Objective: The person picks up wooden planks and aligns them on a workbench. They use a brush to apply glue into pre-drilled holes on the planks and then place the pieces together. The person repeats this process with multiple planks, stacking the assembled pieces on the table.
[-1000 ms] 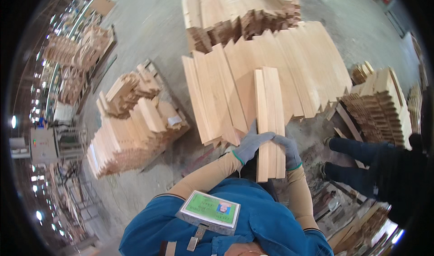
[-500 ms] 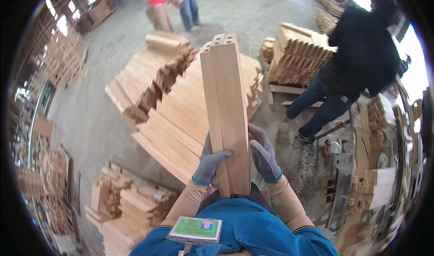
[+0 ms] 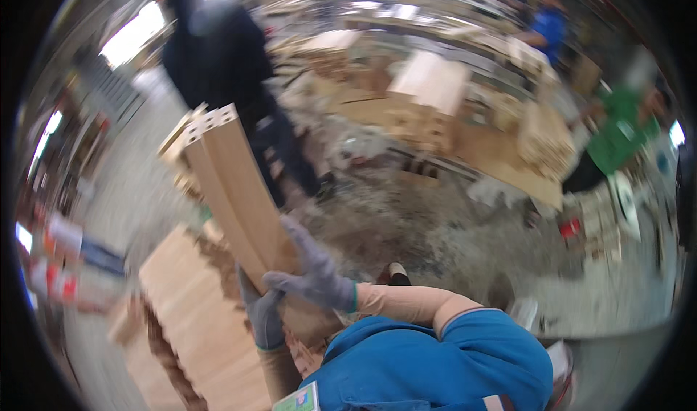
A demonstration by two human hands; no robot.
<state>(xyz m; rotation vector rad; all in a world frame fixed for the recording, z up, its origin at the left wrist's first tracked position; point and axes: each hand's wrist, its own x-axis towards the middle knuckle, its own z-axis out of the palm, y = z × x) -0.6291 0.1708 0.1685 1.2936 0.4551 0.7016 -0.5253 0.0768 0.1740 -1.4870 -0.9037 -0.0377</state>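
A bundle of several pale wooden bars (image 3: pixel 236 193) rises in front of me, tilted to the upper left, with round holes in the far ends. My left hand (image 3: pixel 263 313), in a grey glove, is wrapped around the left side low on the bundle. On the opposite side my right hand (image 3: pixel 316 273), gloved too, grips the bars with its thumb across the face. Beneath and left of the bundle lies a big stack of wooden boards (image 3: pixel 210 331), blurred by motion.
A person in dark clothes (image 3: pixel 225 62) stands just beyond the bars. Ahead to the right, a low wooden bench (image 3: pixel 512 168) bears a stack of bars (image 3: pixel 435 84). A person in green (image 3: pixel 613 131) is at its right end; another in blue (image 3: pixel 548 33) is farther back.
My view has swung to the right, bringing the bench and other people into sight. The bars came along, now leaning left. My right hand has closed more firmly across them.
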